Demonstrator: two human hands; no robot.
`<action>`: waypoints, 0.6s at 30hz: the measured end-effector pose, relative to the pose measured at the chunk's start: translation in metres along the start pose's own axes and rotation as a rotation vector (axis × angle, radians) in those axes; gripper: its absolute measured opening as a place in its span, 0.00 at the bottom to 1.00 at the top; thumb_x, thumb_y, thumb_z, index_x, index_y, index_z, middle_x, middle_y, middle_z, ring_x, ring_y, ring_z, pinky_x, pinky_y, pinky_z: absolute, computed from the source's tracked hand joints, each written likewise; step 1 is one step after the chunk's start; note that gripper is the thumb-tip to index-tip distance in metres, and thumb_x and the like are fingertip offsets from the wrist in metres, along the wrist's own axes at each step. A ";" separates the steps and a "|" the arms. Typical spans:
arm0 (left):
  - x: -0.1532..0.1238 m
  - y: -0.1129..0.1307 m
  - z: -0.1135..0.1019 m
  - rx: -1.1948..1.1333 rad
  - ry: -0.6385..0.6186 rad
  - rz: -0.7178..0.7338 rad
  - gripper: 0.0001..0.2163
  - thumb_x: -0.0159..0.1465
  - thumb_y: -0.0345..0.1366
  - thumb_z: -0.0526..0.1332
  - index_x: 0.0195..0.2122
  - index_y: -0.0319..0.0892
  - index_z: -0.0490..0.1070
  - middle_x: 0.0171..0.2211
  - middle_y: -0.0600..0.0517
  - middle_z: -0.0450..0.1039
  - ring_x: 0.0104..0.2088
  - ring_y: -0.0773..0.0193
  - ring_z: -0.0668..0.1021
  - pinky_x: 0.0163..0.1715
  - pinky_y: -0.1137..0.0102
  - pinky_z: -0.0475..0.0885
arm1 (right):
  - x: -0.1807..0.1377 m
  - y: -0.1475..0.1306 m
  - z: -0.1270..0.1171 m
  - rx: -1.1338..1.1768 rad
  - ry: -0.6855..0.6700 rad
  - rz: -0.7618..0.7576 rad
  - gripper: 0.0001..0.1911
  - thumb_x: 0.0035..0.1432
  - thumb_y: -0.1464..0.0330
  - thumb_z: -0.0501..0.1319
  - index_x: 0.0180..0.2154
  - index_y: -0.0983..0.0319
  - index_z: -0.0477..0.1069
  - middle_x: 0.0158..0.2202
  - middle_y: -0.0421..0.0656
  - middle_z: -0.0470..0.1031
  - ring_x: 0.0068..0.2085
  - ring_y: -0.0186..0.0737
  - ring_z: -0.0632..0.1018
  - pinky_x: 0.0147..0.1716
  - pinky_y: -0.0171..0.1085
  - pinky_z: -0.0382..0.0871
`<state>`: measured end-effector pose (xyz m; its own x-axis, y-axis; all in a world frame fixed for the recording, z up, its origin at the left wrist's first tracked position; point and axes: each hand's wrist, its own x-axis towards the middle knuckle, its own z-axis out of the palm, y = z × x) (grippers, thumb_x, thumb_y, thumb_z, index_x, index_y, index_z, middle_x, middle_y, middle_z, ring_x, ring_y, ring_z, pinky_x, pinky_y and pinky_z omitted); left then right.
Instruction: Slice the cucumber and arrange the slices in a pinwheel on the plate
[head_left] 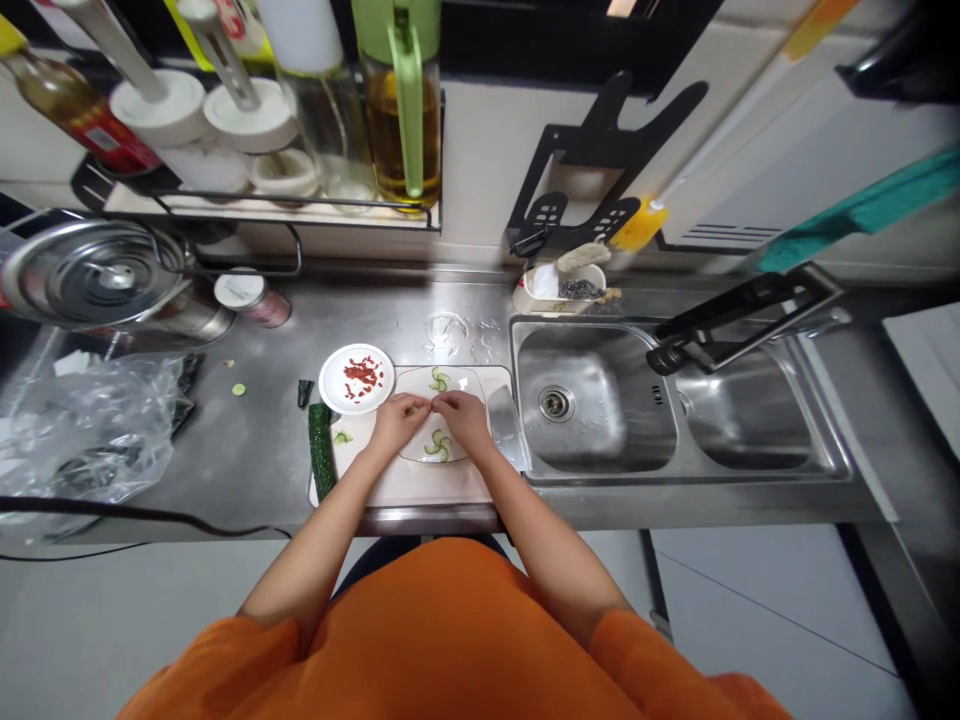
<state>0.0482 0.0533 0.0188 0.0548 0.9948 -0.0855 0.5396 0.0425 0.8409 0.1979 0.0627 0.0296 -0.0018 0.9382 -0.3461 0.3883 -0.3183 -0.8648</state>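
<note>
My left hand (399, 418) and my right hand (462, 415) meet fingertip to fingertip over a clear glass plate (480, 385) on the pale cutting board (420, 485). Both hands pinch a small cucumber slice (417, 405) between them. Thin cucumber slices arranged like small fans lie on the plate at its far side (439, 378) and near side (439, 447). A long piece of cucumber (322, 450) lies on the board's left edge. A small white dish (337, 395) holding red bits (362, 376) sits just left of the plate.
A knife blade (504, 420) rests at the board's right edge beside the double steel sink (600, 470). A crumpled plastic bag (90, 430) and black cable (150, 515) lie on the left counter. Pot lid (90, 270), jar (251, 295) and bottle rack (300, 205) stand behind.
</note>
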 end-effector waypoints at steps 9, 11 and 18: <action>-0.003 -0.001 -0.004 0.039 -0.016 -0.123 0.10 0.57 0.38 0.59 0.37 0.43 0.77 0.34 0.51 0.79 0.31 0.64 0.76 0.35 0.70 0.71 | 0.002 0.009 -0.010 -0.086 0.041 0.034 0.07 0.49 0.68 0.58 0.26 0.60 0.75 0.28 0.39 0.78 0.34 0.37 0.76 0.36 0.33 0.66; -0.003 0.003 -0.005 0.037 -0.003 -0.178 0.11 0.57 0.40 0.59 0.37 0.43 0.77 0.32 0.52 0.79 0.30 0.65 0.76 0.34 0.71 0.70 | 0.003 0.008 -0.012 -0.044 0.040 0.043 0.07 0.49 0.68 0.58 0.27 0.60 0.76 0.29 0.39 0.78 0.34 0.37 0.77 0.37 0.33 0.67; 0.010 0.019 -0.001 -0.017 -0.107 -0.248 0.12 0.57 0.43 0.58 0.31 0.43 0.77 0.29 0.53 0.78 0.29 0.65 0.75 0.30 0.72 0.68 | 0.013 0.004 -0.010 0.045 0.020 0.029 0.07 0.48 0.67 0.59 0.27 0.60 0.75 0.29 0.39 0.78 0.34 0.38 0.77 0.38 0.34 0.68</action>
<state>0.0581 0.0642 0.0349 0.0112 0.9384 -0.3454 0.5334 0.2866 0.7958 0.2082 0.0753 0.0253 0.0276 0.9308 -0.3644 0.3463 -0.3509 -0.8700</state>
